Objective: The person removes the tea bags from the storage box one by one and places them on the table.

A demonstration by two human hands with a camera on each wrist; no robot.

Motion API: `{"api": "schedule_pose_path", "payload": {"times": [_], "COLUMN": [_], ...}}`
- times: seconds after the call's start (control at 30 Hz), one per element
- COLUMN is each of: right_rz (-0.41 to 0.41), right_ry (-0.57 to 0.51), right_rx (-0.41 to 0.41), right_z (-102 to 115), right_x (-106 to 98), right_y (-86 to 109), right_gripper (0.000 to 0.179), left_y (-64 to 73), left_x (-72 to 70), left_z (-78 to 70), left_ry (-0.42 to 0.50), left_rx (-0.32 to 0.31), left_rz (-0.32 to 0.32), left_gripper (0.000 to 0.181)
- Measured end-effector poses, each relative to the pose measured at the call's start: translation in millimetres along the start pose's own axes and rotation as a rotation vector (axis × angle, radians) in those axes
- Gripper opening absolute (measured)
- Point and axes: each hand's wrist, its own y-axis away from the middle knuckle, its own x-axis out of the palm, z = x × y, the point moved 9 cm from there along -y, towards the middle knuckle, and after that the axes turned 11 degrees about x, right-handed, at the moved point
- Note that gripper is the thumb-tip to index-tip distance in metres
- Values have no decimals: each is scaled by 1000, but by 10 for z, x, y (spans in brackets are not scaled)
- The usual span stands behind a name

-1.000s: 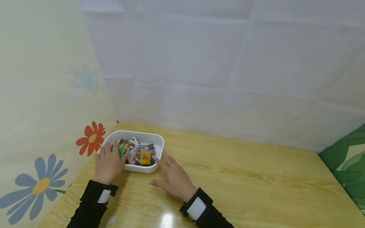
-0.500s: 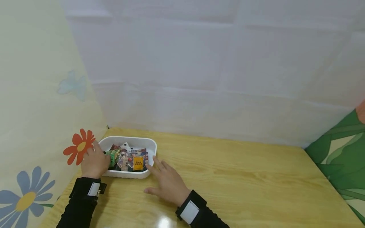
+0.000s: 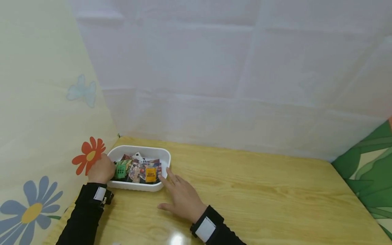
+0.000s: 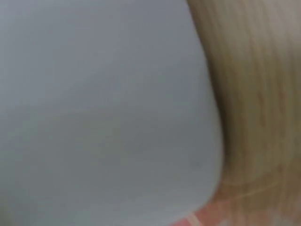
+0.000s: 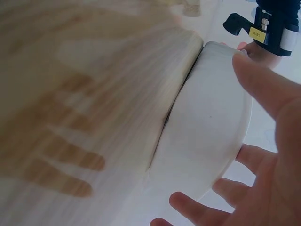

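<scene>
A white, rounded plastic tray (image 3: 134, 185) stands on the table in the head view. Inside lie several small, flat printed pieces, one with a green label (image 3: 120, 171) and one with an orange label (image 3: 150, 175); whether they are packets or cards I cannot tell. My left hand (image 3: 102, 169) is against the tray's left end, its fingers mostly hidden. The tray's blurred outer wall (image 4: 117, 117) fills much of the left wrist view. At the right end, my right hand (image 3: 183, 199) has its fingers extended and spread, fingertips at the rim. The right wrist view shows these fingers (image 5: 202, 212) beside the wall.
The wood-grain table (image 3: 260, 190) stretches to the right of the tray. Behind it hangs a white sheet (image 3: 214, 68). A pale flowered sheet (image 3: 36, 136) stands close by the tray's left end, and a green leaf print (image 3: 370, 177) is at the far right.
My left hand has moved from over the tray's left part to outside its left end, uncovering the green-labelled piece. The right hand stays by the right end. The head view has shifted slightly.
</scene>
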Motion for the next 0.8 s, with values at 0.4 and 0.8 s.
{"api": "schedule_pose_path", "payload": {"times": [0.4,0.8], "right_rz": [16,31], "right_ry": [-32,-3], "right_rx": [-4,-57], "right_z": [-10,-33], "right_x": [-31,-114], "right_y": [141,568], "right_gripper": [87,79], "left_y": [125,401], "left_x": [-33,-15], "left_z": [104,-45], "left_ry": [0,7], "left_rx": [21,95], "left_rz": [-1,83], "left_gripper": [37,34]}}
